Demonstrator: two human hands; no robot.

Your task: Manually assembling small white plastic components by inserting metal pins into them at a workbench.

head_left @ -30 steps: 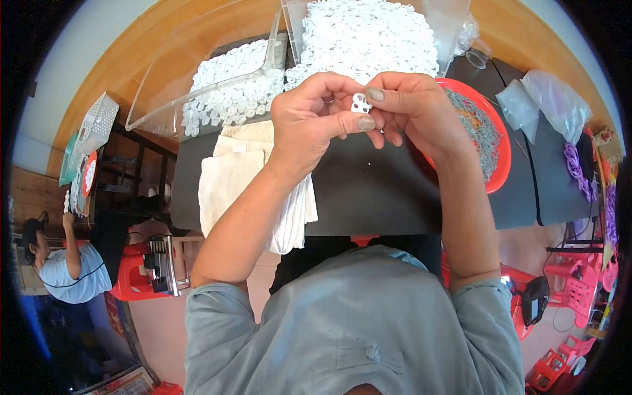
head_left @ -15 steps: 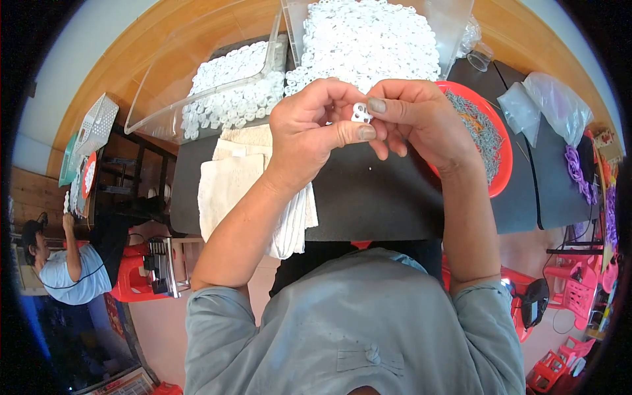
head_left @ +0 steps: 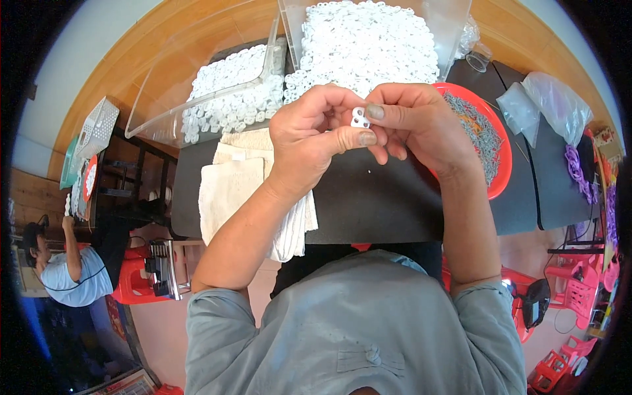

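A small white plastic piece with several round holes point(head_left: 359, 118) is held up over the dark table. My left hand point(head_left: 315, 125) pinches it from the left, thumb along its lower edge. From the other side my right hand point(head_left: 421, 122) grips it, with the thumb on its upper right. The fingertips behind the piece are partly hidden. Just beyond both hands lies a big heap of white ring-like pieces point(head_left: 368, 49). Beside my right wrist is a red basin point(head_left: 505, 158) of small grey screw-like pieces point(head_left: 487, 141), partly covered by that hand.
Folded cream cloths point(head_left: 227, 191) lie left of my forearm. A clear bin point(head_left: 155, 131) holding white pieces stands at the back left. Clear plastic bags point(head_left: 559, 105) and purple cord point(head_left: 577, 172) are at the right. Another person point(head_left: 76, 270) sits at the far left.
Both hands have come slightly nearer to me with the white piece. It has turned a little, and its holes show more plainly.
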